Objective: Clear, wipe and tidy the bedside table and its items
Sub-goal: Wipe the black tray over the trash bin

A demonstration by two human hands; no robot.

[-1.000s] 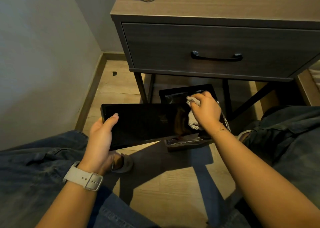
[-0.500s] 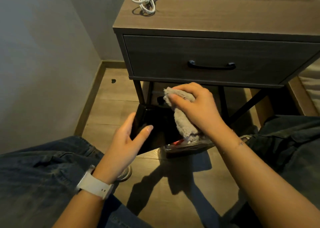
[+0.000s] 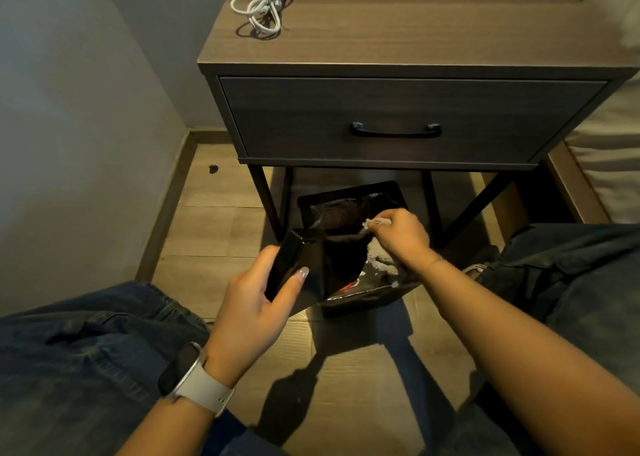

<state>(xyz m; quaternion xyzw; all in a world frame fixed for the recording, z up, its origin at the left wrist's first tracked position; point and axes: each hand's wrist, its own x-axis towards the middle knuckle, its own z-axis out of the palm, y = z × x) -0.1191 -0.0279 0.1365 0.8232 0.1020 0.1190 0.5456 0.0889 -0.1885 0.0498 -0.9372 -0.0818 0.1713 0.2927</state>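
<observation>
My left hand [image 3: 258, 299] grips a flat black tablet-like slab [image 3: 332, 265] by its near left corner, thumb on its glossy face, and holds it tilted above the floor. My right hand [image 3: 401, 237] clutches a crumpled grey cloth [image 3: 379, 259] against the slab's far right edge. The brown bedside table [image 3: 398, 39] stands just ahead, its single drawer [image 3: 398, 123] closed. A coiled white cable [image 3: 261, 5] lies at the top's left rear.
A black bin [image 3: 360, 195] lined with a shiny bag sits on the wooden floor under the table, partly hidden by the slab. A grey wall runs along the left. A bed edge [image 3: 602, 178] is at the right. My jeans-clad knees flank the floor.
The slab has been turned from lying wide across to an end-on tilt. My left hand shifted to its corner. My right hand moved the cloth to its far edge. The view tilted up.
</observation>
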